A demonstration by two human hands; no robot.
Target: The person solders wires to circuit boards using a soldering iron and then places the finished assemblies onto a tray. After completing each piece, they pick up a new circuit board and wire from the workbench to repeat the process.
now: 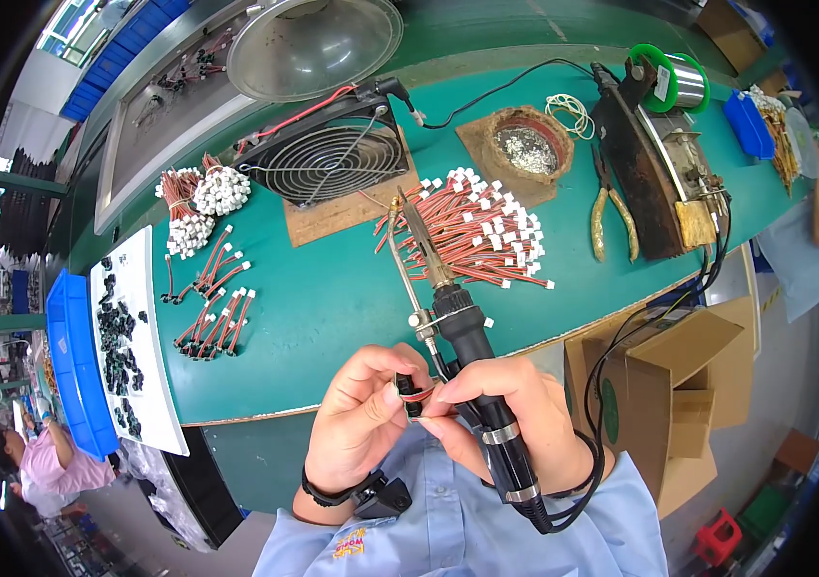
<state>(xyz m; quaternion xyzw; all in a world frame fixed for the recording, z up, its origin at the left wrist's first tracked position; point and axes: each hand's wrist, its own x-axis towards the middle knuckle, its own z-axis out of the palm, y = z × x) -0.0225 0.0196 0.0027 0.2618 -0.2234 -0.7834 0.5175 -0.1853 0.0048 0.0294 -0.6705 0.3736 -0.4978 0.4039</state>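
Close to my body, my left hand [352, 423] pinches a small black part [408, 387] between thumb and fingers. Short red and dark wires [420, 395] run from that part to the fingertips of my right hand [530, 413]. The same right hand is wrapped round a soldering iron [461, 322], whose tip points away from me over the bench. A thin metal tube [398, 260] is clamped alongside the iron. Beyond the tip lies a spread pile of red-and-black wire leads [486, 231] with white connectors.
A fan [328, 163], a solder-flecked bowl [528, 144], pliers [611, 212] and a solder spool [683, 82] on a stand line the far bench. At left are bundled leads [188, 226], black parts on a white sheet [150, 337] and a blue tray [73, 365]. Cardboard boxes [640, 413] stand right.
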